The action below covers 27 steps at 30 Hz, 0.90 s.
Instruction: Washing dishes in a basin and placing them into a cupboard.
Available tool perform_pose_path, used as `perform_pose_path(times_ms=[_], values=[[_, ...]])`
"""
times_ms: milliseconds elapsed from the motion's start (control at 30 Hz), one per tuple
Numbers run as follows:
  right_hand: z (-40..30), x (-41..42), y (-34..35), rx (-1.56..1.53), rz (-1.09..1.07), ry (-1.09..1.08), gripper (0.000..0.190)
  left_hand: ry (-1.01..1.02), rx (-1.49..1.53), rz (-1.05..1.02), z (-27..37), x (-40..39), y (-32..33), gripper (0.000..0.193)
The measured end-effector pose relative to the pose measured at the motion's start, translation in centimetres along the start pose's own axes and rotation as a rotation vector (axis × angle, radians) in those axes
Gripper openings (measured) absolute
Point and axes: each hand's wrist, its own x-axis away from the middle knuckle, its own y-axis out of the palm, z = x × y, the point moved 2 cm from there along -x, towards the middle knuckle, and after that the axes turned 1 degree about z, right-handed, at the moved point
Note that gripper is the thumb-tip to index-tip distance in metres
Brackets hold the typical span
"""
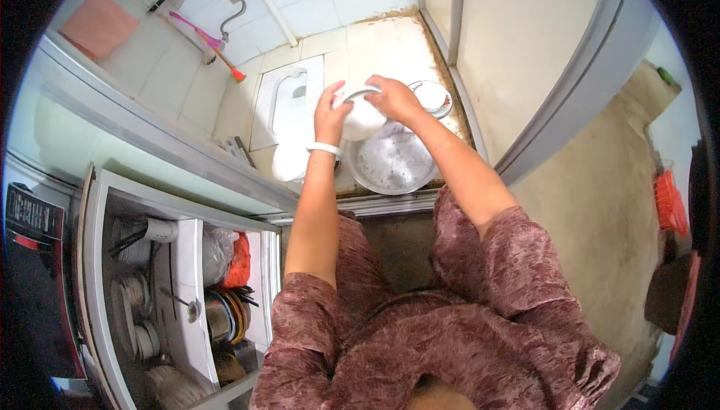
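Note:
Both of my hands hold a white bowl (364, 122) by its rim, tilted above the near floor. My left hand (331, 110), with a white bangle at the wrist, grips the left side of the rim. On the other side my right hand (396, 99) has its thumb and fingers over the edge. Just below and nearer to me sits a round metal basin (394, 165) of sudsy water. A white rounded dish (288, 161) stands left of the basin, partly behind my left wrist. Right of my right hand, a small white dish (430, 96) rests on a patterned plate (447, 110).
A squat toilet (289, 97) lies beyond my left hand. The doorway's raised sill (388, 203) runs between the basin and my knees. At lower left stands an open cabinet (194, 275) with dishes. Brushes (222, 52) and a pink cloth (100, 24) hang on the wall.

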Motion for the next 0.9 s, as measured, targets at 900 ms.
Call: perform_pose_path(times_ms=[900], values=[[3.5, 1.1, -0.8, 0.006, 0.054, 0.027, 0.031, -0.073, -0.14, -0.085, 1.1, 0.5, 3.1, 0.055]])
